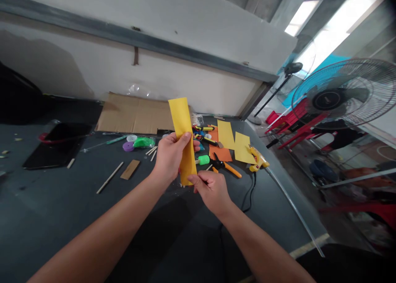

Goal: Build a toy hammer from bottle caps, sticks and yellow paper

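Observation:
I hold a long yellow paper strip (182,126) upright above the dark table (55,200). My left hand (170,157) grips its middle, thumb across the front. My right hand (210,188) pinches the strip's bottom edge from below. On the table behind lie two more yellow paper pieces (241,147), an orange sheet (220,152), orange-handled scissors (227,166), a yellow glue gun (258,161) and utility knives (204,139).
A cardboard sheet (133,114) leans at the wall. Wooden sticks (109,178), a brown card piece (130,169), green and purple tape rolls (139,142) and a black tablet (57,145) lie to the left. A fan (346,95) and red chairs (297,124) stand to the right.

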The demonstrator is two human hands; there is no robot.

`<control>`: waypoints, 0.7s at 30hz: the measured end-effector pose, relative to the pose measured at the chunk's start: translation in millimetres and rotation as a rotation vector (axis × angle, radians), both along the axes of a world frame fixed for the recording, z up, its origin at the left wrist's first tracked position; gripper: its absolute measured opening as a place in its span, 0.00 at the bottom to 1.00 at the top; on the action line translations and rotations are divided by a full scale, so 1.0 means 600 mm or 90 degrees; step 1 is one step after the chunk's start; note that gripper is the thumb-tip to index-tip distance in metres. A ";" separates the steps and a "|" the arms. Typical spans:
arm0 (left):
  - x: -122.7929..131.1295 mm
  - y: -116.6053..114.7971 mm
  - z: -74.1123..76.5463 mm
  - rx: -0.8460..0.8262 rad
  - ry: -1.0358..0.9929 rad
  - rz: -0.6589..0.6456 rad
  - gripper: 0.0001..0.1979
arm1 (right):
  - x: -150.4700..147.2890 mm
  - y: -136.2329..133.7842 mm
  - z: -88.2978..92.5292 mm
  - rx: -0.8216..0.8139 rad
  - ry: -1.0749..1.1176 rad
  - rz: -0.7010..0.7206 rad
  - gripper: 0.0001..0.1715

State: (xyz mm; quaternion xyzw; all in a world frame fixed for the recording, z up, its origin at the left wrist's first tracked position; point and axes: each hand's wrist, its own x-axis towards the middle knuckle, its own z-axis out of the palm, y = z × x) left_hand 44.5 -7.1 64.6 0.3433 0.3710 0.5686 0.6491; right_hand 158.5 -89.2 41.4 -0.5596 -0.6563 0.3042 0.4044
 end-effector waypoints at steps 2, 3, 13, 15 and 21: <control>0.005 -0.007 -0.004 0.019 0.021 -0.046 0.12 | 0.008 0.005 0.001 0.006 0.040 -0.015 0.24; 0.009 -0.011 -0.006 0.023 0.028 -0.077 0.11 | 0.012 0.008 0.001 0.013 0.061 -0.035 0.23; 0.001 -0.001 0.003 -0.009 0.021 -0.024 0.10 | 0.003 0.000 0.001 0.025 -0.003 -0.034 0.20; -0.016 0.014 0.011 0.012 0.017 0.018 0.11 | -0.003 -0.006 0.004 0.013 -0.028 0.046 0.18; -0.044 0.017 0.025 0.066 0.221 -0.218 0.10 | 0.024 0.012 0.012 -0.017 0.094 -0.041 0.18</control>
